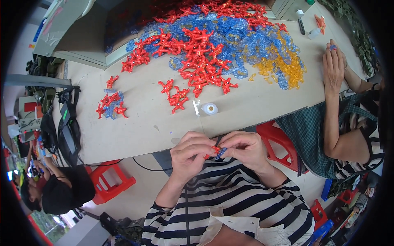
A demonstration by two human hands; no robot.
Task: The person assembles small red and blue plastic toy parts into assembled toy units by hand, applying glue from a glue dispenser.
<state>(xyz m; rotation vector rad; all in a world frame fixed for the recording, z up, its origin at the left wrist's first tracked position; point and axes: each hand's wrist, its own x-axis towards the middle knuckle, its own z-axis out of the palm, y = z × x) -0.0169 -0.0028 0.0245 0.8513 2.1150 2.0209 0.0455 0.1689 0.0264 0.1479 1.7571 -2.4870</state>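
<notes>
Close to my chest, just off the table's front edge, both hands meet. My left hand pinches a small red plastic figure between thumb and fingers. Against it, my right hand grips a blue translucent plastic piece. The two parts touch, but my fingertips partly hide how they fit together. Beyond my hands stands a small white bottle on the table. A few red figures lie left of the bottle.
A big heap of red figures, blue translucent pieces and yellow pieces covers the far table. A smaller red and blue pile lies left. At right sits a co-worker, hand on the table. Red stools stand nearby.
</notes>
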